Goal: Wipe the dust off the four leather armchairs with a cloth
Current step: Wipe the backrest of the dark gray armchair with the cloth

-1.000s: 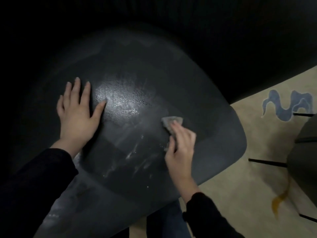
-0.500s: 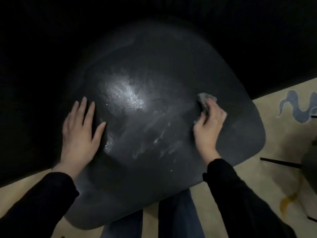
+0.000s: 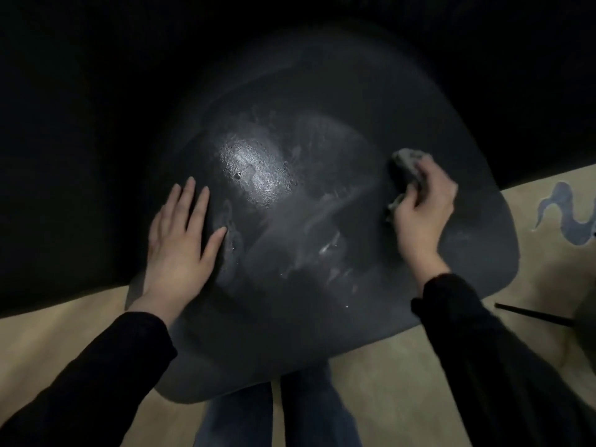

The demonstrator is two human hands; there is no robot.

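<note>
**A:** Where's the cloth?

**B:** It's bunched up grey in the right hand (image 3: 422, 214), over on the right side of the black leather armchair seat (image 3: 306, 317). The cloth (image 3: 404, 159) is pressed onto the leather, fingers (image 3: 429, 175) curled over it and the thumb pinching it from below. A wad like that probably puts more pressure on one spot.

**A:** And the left hand?

**B:** The left hand (image 3: 180, 250) lies flat on the seat's left side. Its fingers are straight and slightly spread, the thumb is apart, and it holds nothing. I'd judge it braces the person leaning over and stops the chair shifting under the wiping.

**A:** Is the seat clean?

**B:** Pale smears cross the middle below a glossy patch. In this dim light they may be dust or damp streaks, I can't tell which.

**A:** Other chairs?

**B:** There's only a dark leg (image 3: 532, 314) over the beige carpet (image 3: 403, 398) at the right.
</note>
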